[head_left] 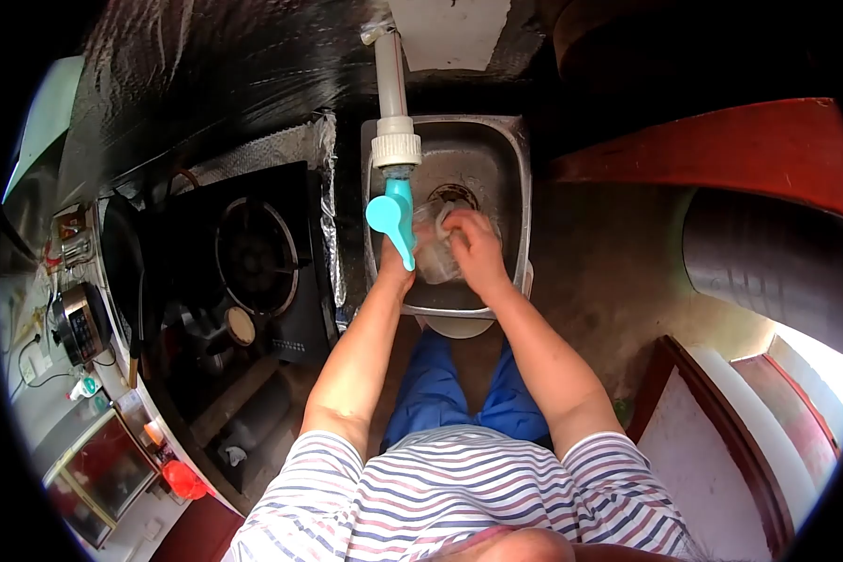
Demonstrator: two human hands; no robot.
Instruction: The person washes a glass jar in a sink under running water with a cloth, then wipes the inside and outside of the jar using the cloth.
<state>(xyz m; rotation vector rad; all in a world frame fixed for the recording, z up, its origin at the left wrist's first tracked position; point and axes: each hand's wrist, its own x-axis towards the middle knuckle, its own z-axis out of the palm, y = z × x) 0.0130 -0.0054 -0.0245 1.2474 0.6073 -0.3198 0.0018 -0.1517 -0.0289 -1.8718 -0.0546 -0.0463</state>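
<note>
- In the head view, the sink [522, 178] is the landmark; no brand reads anywhere, and the marks on the cooktop [295, 349], left of the sink, and on the dark appliance [82, 323], farther left, are too small to make out
- One clear item [437, 267], see-through and blurred, lies inside the sink, just below its one drain [454, 195]; whether it is a bag or a container, I cannot tell
- Two hands are in the sink: the right hand [475, 245] bends its fingers over the clear item and pinches its pale edge
- The left hand [398, 260] is at the sink's left side, partly hidden behind the tap, next to the clear item; its grip I cannot tell
- One turquoise tap [400, 201] hangs over the sink's left part, fixed to one white pipe [390, 80] that comes from beyond the sink's far rim
- One burner ring [256, 256] shows on the cooktop, with one round pale disc [241, 326] near it, left of the sink
- Both forearms cross the sink's near rim; the tap crowds the left hand, while a strip of basin separates the right hand from the sink's right wall
</note>
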